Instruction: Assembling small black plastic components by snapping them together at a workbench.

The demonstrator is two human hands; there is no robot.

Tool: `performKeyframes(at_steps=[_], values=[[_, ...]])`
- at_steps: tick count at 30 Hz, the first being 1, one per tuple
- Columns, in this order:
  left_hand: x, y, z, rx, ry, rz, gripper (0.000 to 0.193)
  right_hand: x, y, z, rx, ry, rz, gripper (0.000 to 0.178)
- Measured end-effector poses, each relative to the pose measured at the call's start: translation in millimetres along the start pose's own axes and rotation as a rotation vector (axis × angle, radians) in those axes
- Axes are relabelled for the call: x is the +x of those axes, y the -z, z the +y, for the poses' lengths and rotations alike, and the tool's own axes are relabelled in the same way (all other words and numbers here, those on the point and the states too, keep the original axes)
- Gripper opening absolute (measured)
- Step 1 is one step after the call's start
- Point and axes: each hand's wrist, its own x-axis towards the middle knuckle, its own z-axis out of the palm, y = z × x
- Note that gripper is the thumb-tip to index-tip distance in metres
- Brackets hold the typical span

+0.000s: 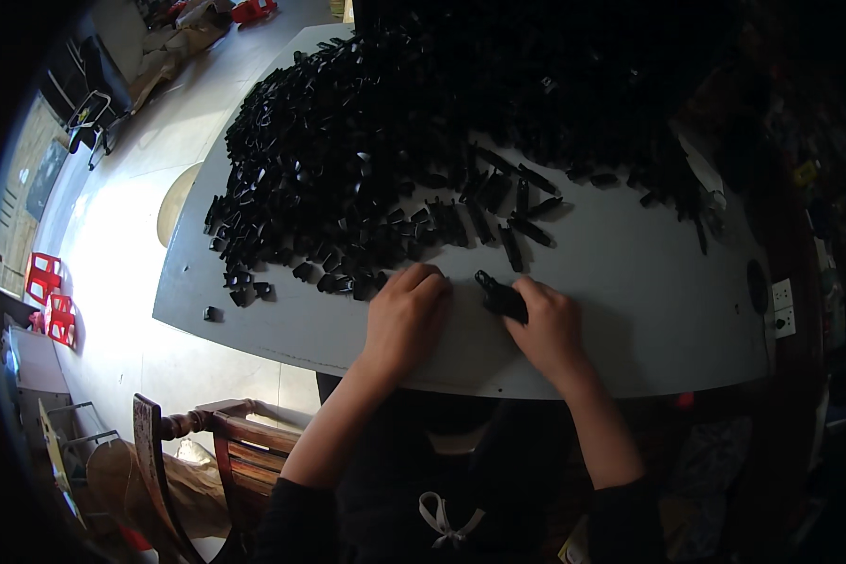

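My right hand (pixel 549 327) grips a black plastic piece (pixel 500 297), narrow at its far end and wider toward the fingers, held just over the table near its front edge. To the left of it, my left hand (pixel 406 310) is closed with the fingers curled under; whatever it may hold is hidden. Small black curved parts (pixel 343 280) lie right beside the left hand's knuckles. Beyond both hands, several long black strip-like parts (pixel 509 248) are scattered on the table. The two hands are apart.
A big heap of small black parts (pixel 320 150) covers the far side of the light grey table (pixel 282 324). A wooden chair (pixel 254 442) stands by the left arm. Red stools (pixel 45 277) stand on the floor at far left. A wall socket (pixel 783 308) is at right.
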Motion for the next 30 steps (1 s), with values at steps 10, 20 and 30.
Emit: performKeyframes(at_steps=[10, 20, 30], values=[[-34, 31, 33, -0.483, 0.043, -0.060, 0.018, -43, 33, -16, 0.335, 0.369, 0.015, 0.037], [-40, 41, 33, -0.543, -0.023, -0.196, 0.010, -48, 38, -17, 0.280, 0.466, -0.022, 0.031], [-60, 14, 46, -1.426, 0.064, -0.381, 0.043, -80, 15, -45, 0.269, 0.695, 0.053, 0.020]])
